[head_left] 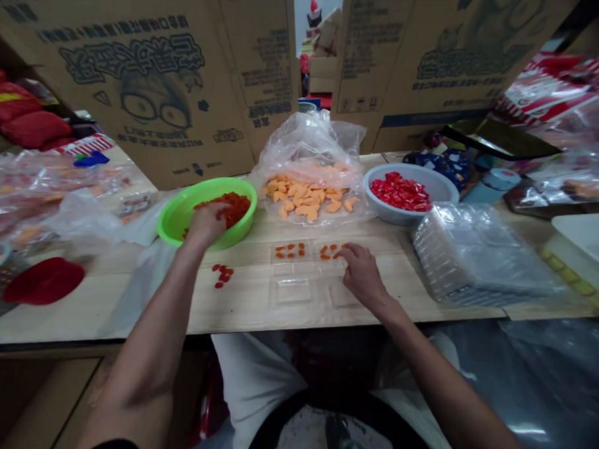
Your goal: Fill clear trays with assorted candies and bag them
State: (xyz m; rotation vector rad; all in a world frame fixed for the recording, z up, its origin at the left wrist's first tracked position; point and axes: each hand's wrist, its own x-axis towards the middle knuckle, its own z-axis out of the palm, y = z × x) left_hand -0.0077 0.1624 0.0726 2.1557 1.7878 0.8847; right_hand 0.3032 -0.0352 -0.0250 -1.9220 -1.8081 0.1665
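Note:
My left hand (211,222) reaches into a light-green bowl (173,217) with its fingers bent together against a heap of small orange-red pieces (236,206). Whatever its fingertips grip is hidden. At the clear plastic tray (293,292), my right hand (364,271) has its fingers closed in a pinch at a small orange piece in the upper right compartment. Other orange pieces (324,252) lie in that compartment. Several similar orange pieces (291,250) sit in two rows in the upper left compartment. The lower compartments hold nothing visible.
Loose red pieces (223,275) lie left of the tray. Behind it is an open plastic bag (316,144) of pale-orange pieces (303,198). A blue-grey bowl (447,190) holds red-wrapped packets (400,192). Stacked clear trays (459,250) stand right; cardboard boxes (174,71) rise behind.

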